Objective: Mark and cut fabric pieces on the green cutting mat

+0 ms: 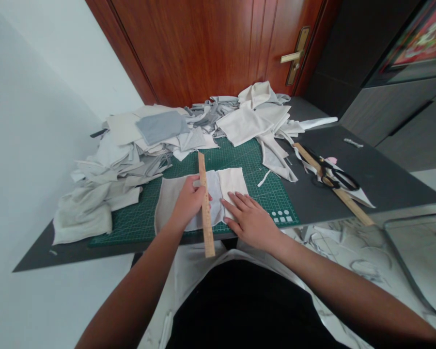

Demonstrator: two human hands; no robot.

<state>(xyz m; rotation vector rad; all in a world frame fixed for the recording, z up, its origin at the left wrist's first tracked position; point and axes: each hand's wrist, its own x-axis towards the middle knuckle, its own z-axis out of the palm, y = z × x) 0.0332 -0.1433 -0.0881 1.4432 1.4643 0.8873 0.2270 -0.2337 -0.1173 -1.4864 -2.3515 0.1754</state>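
Note:
My left hand (189, 199) is closed around the middle of a wooden ruler (207, 228), which lies lengthwise over the fabric with its near end past the table edge. Under it is a piece of cloth made of a grey panel (167, 196), a paler bluish strip and a cream panel (234, 179), spread on a green cutting mat (232, 154). My right hand (252, 220) rests flat on the cream panel, fingers spread, near the seam beside the pale strip. The ruler hides part of the cloth, and some left fingertips are behind it.
Heaped fabric scraps (119, 155) cover the left and back of the dark table (381, 169). More cream cloth (254, 121) lies at the back right. Black-handled scissors (334, 177) rest across a second wooden ruler (352, 206) on the right. A wooden door (203, 53) stands behind.

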